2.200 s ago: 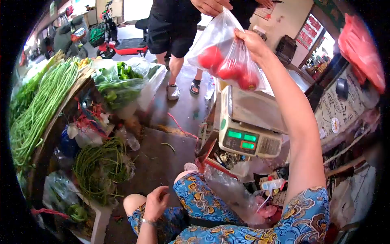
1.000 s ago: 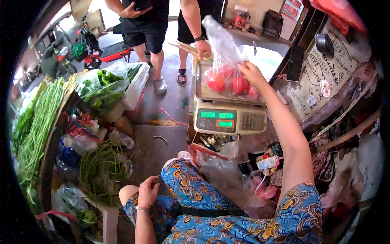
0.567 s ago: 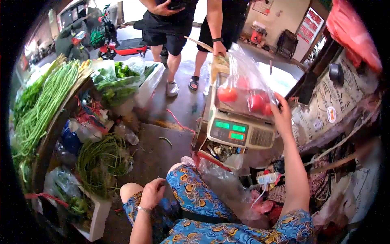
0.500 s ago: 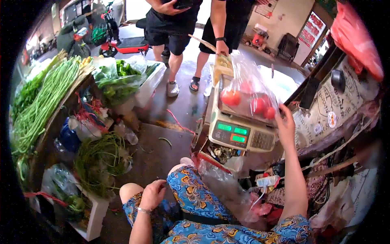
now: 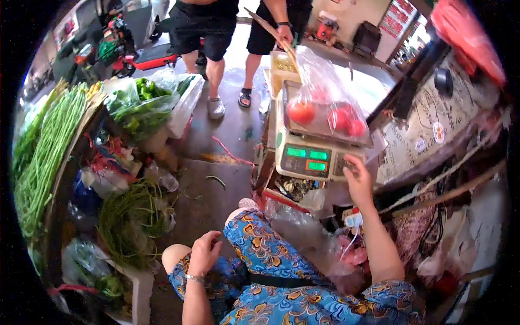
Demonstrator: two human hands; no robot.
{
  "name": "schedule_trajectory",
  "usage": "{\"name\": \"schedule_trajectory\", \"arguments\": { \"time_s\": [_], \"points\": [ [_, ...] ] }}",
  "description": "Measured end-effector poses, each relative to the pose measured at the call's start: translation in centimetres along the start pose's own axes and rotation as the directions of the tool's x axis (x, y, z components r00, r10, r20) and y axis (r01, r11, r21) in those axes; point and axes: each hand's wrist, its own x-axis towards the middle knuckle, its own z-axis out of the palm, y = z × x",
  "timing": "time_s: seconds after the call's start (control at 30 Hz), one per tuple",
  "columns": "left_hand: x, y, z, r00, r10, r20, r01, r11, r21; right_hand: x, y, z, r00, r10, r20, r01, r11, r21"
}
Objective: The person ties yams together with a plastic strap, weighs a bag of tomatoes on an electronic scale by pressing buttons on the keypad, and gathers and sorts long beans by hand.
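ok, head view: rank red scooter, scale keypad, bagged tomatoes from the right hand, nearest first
From the right hand:
1. Scale keypad: right at the hand
2. Bagged tomatoes: just beyond the keypad
3. Red scooter: background, upper left

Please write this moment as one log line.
tomatoes: in bag, on scale | right hand: at keypad | left hand: near knee
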Motion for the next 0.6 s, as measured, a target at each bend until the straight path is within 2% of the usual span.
{"name": "schedule_trajectory", "arguments": {
  "time_s": [0.2,0.27,0.33,0.6],
  "points": [
    [-0.9,0.3,0.4,0.999,-0.040,-0.017,0.040,0.999,-0.001,-1.3,0.2,0.4,0.998,0.057,0.026,-0.059,0.995,0.085],
    [-1.3,0.1,0.5,0.999,-0.031,-0.039,0.031,1.000,0.003,-1.5,1.9,0.3,1.000,-0.017,0.021,0.016,0.997,0.078],
    [-1.5,0.1,0.5,0.999,-0.041,-0.029,0.042,0.998,0.035,-2.0,2.1,0.1,0.996,0.071,0.051,-0.076,0.990,0.118],
    [-1.8,-0.2,0.8,0.999,0.024,-0.043,-0.019,0.993,0.114,-2.8,2.9,-0.3,0.997,0.042,0.057,-0.051,0.984,0.168]
  ]
}}
